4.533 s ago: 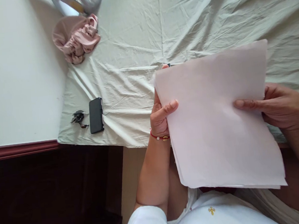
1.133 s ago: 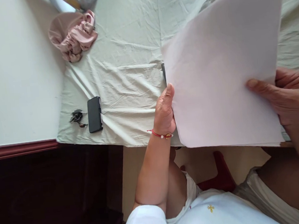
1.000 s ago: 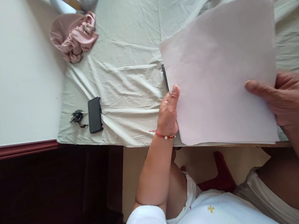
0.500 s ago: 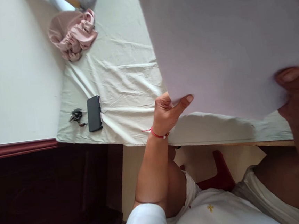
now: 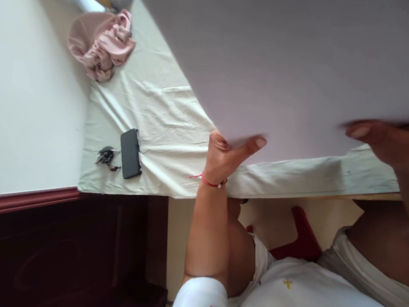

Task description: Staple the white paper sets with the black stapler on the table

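A large plain white sheet of paper (image 5: 283, 70) is held up over the table and fills the upper right of the head view. My left hand (image 5: 228, 154) grips its near left corner, thumb on top and fingers hidden beneath. At the near right side my right hand (image 5: 382, 138) holds the sheet the same way, its thumb on the upper face and slightly blurred. Whether this is one sheet or a few together I cannot tell.
A pale green cloth (image 5: 167, 142) covers the table. On its left lie a dark phone (image 5: 130, 153), a bunch of keys (image 5: 106, 157) and a crumpled pink cloth (image 5: 104, 45). A white wall (image 5: 20, 93) borders the left; a red stool (image 5: 300, 240) stands below.
The sheet has swung so its left edge slants further left and its near edge lies more level. My right hand has moved left and slightly nearer to me; my left hand has barely shifted.
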Tool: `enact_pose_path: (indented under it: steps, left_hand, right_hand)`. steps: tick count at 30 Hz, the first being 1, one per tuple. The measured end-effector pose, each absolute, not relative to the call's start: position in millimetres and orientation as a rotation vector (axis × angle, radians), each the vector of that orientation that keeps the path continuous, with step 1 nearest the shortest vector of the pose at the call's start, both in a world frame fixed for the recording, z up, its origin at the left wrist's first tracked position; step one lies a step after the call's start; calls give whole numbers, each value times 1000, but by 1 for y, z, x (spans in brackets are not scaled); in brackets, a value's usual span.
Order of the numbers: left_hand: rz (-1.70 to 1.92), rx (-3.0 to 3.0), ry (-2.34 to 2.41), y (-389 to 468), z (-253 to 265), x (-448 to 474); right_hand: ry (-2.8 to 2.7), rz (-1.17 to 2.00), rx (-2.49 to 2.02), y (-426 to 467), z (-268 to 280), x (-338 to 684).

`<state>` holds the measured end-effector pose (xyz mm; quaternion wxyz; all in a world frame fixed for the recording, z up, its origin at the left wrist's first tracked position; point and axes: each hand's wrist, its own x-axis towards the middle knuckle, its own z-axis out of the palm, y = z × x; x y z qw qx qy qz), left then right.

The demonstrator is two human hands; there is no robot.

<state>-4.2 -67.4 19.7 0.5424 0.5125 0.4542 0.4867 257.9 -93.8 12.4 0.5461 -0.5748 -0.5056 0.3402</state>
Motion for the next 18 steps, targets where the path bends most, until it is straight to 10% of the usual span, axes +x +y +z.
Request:
enact_pose_path:
  steps: [11, 18]
  left_hand:
    - [1103, 993, 971, -65, 18, -5]
    - [1116, 776, 899, -59, 23, -5]
  right_hand:
    - [-1197, 1011, -1295, -88, 16, 264]
    - [-946, 1912, -1648, -91, -1, 298]
